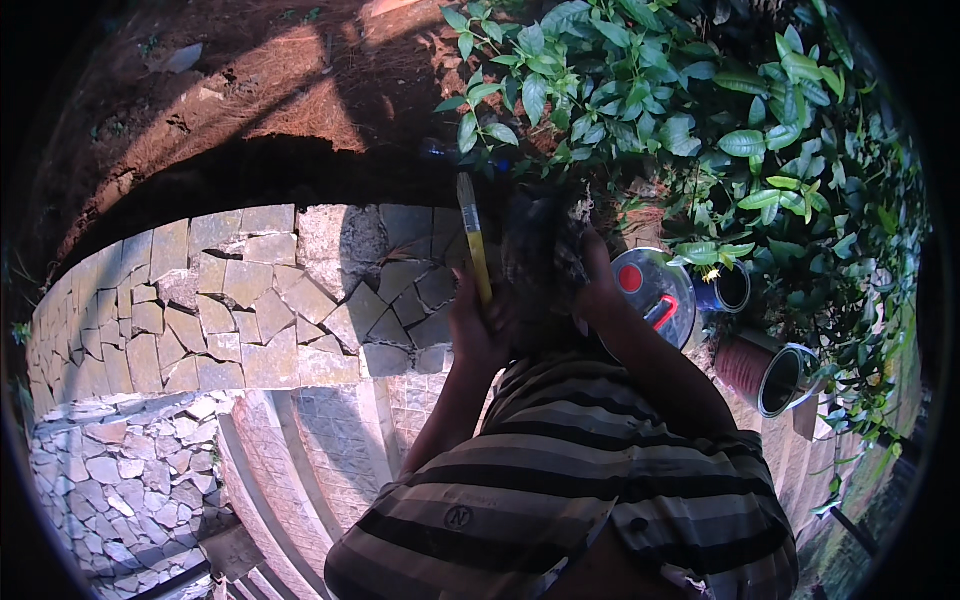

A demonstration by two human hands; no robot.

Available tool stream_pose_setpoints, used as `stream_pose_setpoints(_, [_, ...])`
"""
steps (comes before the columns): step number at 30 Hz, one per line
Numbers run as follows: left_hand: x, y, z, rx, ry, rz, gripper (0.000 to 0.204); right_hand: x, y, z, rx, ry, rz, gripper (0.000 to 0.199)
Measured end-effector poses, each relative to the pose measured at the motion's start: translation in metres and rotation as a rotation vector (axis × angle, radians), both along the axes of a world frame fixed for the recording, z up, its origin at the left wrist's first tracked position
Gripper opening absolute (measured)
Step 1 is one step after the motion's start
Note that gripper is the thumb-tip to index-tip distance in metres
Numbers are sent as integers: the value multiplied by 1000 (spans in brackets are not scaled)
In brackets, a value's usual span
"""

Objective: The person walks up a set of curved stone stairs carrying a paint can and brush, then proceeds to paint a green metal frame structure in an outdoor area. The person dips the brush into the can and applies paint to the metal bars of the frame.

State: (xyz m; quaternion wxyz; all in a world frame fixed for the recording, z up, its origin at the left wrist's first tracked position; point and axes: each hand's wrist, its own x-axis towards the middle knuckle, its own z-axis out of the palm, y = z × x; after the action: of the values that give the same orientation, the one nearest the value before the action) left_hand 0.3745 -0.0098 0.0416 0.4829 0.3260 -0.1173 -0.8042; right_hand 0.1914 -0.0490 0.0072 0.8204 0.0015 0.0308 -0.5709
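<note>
Left hand [480, 328] closed round yellow brush [476, 240], right hand [598, 288] by dark object [535, 245], grip unclear.

Stripes everywhere on this loose shirt [540, 470], black cutting boldly across greyish beige, a small dark round emblem [458, 516] up front, forearms [655, 365] bare!

Dark shape [538, 250] between left hand [480, 325] and right hand [597, 288], too dim for recognition.

2 bare hands [476, 330] [597, 285] near each other, left fingers [496, 314] curled, forearms [658, 362] angled inward
</note>
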Motion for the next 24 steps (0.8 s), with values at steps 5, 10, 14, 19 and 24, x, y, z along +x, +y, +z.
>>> stream_pose_setpoints(5, [-4,4,-4,-58,74,-61,37,2,6,16,-27,-72,20,43])
stream_pose_setpoints(10, [1,6,-5,-44,251,-126,31,23,23,35,-309,1043,-283,28])
stream_pose_setpoints(14, [-2,19,-78,-468,-656,68,45,36,35,52,-720,1690,-466,20])
stream_pose_setpoints(19, [-6,18,-14,-646,-1025,-5,46,33,33,35,-809,1758,-556,22])
stream_pose_setpoints(24, [-23,12,27,-84,-221,-11,43,29,31,4,-407,1485,-385,32])
